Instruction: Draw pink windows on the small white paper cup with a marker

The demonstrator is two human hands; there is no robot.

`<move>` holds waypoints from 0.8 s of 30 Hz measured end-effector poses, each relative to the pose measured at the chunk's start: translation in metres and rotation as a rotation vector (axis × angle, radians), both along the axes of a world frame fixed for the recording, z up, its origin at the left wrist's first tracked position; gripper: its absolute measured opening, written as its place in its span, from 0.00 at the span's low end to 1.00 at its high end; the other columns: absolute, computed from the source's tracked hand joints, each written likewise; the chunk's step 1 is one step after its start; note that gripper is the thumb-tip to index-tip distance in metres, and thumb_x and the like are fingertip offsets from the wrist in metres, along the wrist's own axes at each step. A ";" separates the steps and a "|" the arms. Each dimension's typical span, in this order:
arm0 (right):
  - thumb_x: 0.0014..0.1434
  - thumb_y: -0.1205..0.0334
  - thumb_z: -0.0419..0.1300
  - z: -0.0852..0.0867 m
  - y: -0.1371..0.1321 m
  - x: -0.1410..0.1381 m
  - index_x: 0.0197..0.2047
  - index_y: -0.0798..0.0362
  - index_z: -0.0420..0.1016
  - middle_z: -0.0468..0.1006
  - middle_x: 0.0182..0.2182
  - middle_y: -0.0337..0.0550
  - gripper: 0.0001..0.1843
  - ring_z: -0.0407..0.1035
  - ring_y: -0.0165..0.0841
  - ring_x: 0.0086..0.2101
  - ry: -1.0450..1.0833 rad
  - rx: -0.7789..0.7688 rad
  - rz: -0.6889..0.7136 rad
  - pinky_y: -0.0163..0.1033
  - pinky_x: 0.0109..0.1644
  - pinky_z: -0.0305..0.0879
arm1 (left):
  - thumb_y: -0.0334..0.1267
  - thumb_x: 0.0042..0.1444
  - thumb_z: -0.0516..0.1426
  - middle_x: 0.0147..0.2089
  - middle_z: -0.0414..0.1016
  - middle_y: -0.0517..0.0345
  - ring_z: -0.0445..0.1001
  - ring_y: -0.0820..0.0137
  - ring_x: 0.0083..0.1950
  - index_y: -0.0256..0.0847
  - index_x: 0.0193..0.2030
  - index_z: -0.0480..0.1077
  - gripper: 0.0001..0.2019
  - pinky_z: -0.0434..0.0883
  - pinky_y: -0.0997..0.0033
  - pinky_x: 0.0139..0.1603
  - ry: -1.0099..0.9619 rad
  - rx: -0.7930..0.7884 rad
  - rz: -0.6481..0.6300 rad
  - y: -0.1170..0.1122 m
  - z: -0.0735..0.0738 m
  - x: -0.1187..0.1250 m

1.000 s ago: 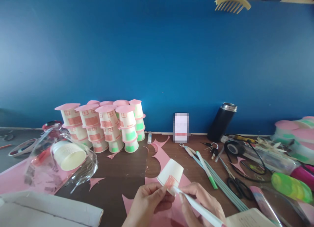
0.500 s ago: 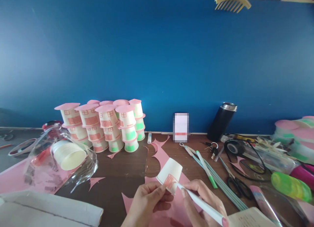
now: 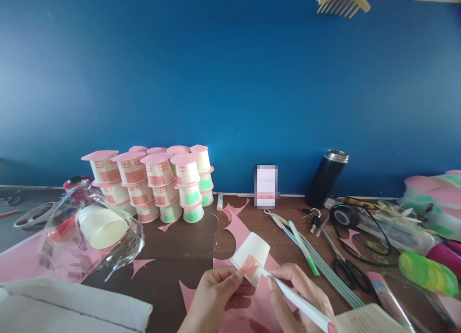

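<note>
Blue wall behind a cluttered brown table point(image 3: 180, 256). At the near edge, the left hand point(image 3: 216, 297) pinches a tilted paper cup point(image 3: 251, 257) by its rim; the right hand point(image 3: 300, 294) grips a marker point(image 3: 293, 299), tip on the cup's pink patch. The patch is fuller than a second ago: colouring is progressing. Finished cup houses point(image 3: 158, 181) stand far left.

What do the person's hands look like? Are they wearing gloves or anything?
No gloves. Both the left hand and the right hand are bare, with no rings showing and short, plain nails. No sleeves show, as the picture cuts off near the wrists.
</note>
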State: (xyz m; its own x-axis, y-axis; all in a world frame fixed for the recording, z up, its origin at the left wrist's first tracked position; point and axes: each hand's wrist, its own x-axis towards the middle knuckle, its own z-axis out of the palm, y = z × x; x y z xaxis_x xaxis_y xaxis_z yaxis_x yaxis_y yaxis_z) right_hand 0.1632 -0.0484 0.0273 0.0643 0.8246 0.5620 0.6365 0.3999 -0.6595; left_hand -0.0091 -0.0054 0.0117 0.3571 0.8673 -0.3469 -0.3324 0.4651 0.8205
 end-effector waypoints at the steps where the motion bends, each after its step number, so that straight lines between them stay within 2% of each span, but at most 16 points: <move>1: 0.61 0.59 0.58 0.000 0.000 0.000 0.33 0.49 0.71 0.72 0.22 0.34 0.06 0.65 0.27 0.19 0.006 -0.006 -0.005 0.31 0.24 0.61 | 0.53 0.41 0.70 0.31 0.81 0.47 0.77 0.69 0.34 0.31 0.31 0.80 0.22 0.73 0.74 0.35 0.000 0.003 0.001 0.000 0.000 0.000; 7: 0.61 0.60 0.58 0.000 0.000 0.000 0.33 0.49 0.72 0.71 0.21 0.34 0.05 0.64 0.26 0.18 -0.023 -0.007 0.010 0.31 0.23 0.60 | 0.51 0.43 0.69 0.31 0.82 0.46 0.78 0.68 0.34 0.31 0.30 0.80 0.20 0.73 0.74 0.35 -0.024 -0.007 0.016 0.000 0.001 -0.002; 14: 0.60 0.64 0.57 -0.004 -0.001 -0.002 0.34 0.49 0.73 0.76 0.23 0.36 0.04 0.71 0.29 0.23 -0.111 0.034 0.066 0.31 0.26 0.62 | 0.46 0.44 0.70 0.30 0.82 0.48 0.78 0.69 0.34 0.33 0.29 0.79 0.16 0.74 0.74 0.36 -0.102 -0.055 0.050 0.000 0.004 -0.002; 21: 0.61 0.63 0.57 -0.005 0.000 0.001 0.36 0.50 0.72 0.74 0.23 0.35 0.03 0.67 0.27 0.19 -0.076 0.016 0.063 0.31 0.24 0.62 | 0.45 0.47 0.68 0.33 0.82 0.46 0.79 0.69 0.35 0.31 0.31 0.80 0.15 0.74 0.76 0.35 -0.112 -0.049 0.028 -0.001 0.004 -0.002; 24: 0.61 0.63 0.58 -0.006 -0.001 -0.001 0.35 0.49 0.73 0.74 0.23 0.36 0.04 0.69 0.28 0.21 -0.075 0.013 0.068 0.31 0.24 0.62 | 0.45 0.46 0.69 0.31 0.82 0.48 0.79 0.69 0.34 0.33 0.29 0.79 0.14 0.74 0.75 0.36 -0.119 -0.056 0.039 0.000 0.004 -0.002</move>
